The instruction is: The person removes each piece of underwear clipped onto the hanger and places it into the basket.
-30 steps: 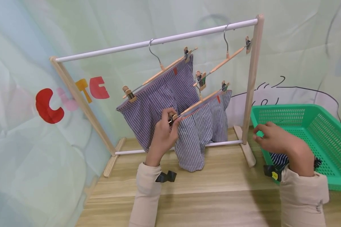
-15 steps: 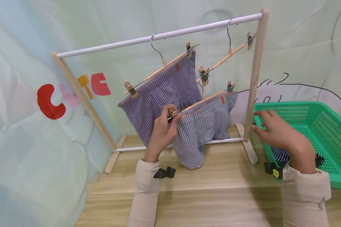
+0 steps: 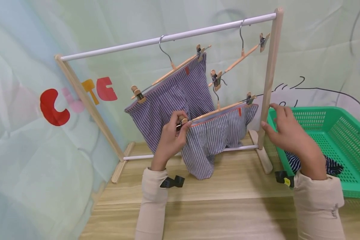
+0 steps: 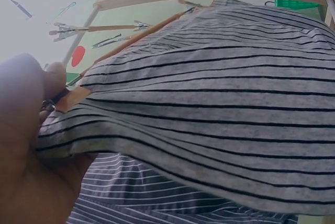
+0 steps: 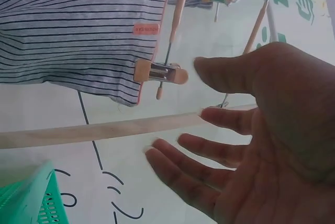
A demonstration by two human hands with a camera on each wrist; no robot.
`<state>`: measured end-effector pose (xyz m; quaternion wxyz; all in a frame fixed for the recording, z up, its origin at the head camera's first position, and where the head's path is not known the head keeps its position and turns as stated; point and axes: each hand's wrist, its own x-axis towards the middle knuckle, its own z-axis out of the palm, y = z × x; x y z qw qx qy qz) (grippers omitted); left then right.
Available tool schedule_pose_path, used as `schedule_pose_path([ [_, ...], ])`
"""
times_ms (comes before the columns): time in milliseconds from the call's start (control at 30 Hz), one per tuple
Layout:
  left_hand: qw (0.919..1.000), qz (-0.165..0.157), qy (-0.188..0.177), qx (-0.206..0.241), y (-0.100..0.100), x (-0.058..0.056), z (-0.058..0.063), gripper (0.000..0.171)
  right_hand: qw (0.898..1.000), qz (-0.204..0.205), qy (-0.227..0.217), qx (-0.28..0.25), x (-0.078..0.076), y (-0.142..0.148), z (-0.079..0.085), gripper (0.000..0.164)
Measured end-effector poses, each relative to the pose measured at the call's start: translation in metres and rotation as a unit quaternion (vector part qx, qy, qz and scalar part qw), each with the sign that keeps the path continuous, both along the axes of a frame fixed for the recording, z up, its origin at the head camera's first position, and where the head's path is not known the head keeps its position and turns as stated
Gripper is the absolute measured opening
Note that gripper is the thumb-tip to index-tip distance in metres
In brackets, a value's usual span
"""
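Observation:
My left hand (image 3: 171, 141) pinches the clip (image 3: 182, 121) at the left end of a clip hanger (image 3: 211, 112). Light striped shorts (image 4: 209, 98) with an orange-edged waistband and a small red tag hang from it. The hanger's right clip (image 5: 157, 71) grips the other waistband corner. My right hand (image 3: 294, 131) holds nothing; its fingers are spread beside the rack's right post, and in the right wrist view the thumb is a little apart from that clip. Behind, darker striped shorts (image 3: 174, 90) hang from another clip hanger on the rack. The held hanger's hook (image 3: 217, 95) is off the bar.
A white bar (image 3: 198, 32) tops the wooden-framed rack (image 3: 271, 80). A bare clip hanger (image 3: 235, 63) hangs near its right end. At the right, a green basket (image 3: 336, 111) contains dark striped cloth (image 3: 333, 166). All stands on a wood-grain table (image 3: 222, 206).
The right end of the held hanger has swung right and slightly down with the light shorts. My right hand has risen and its fingers have spread. The left hand keeps its pinch.

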<state>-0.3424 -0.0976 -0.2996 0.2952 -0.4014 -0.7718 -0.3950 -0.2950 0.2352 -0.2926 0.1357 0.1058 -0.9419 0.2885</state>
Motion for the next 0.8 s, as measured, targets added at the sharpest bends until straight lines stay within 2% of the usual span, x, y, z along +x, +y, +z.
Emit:
schedule_pose_path([
  [167,1.0,-0.001,-0.002,0.001,-0.002,0.0,0.001,0.015,0.999,-0.005,0.037,-0.017,-0.001,-0.002,0.002,0.071],
  [567,0.9997,-0.021,-0.006,-0.01,-0.003,0.002,0.002,0.014,0.997,0.002,0.069,-0.023,-0.006,-0.009,0.001,0.061],
  [800,0.999,-0.036,-0.014,-0.024,0.001,0.024,0.018,0.013,0.996,0.002,0.083,-0.035,-0.009,-0.01,-0.002,0.061],
])
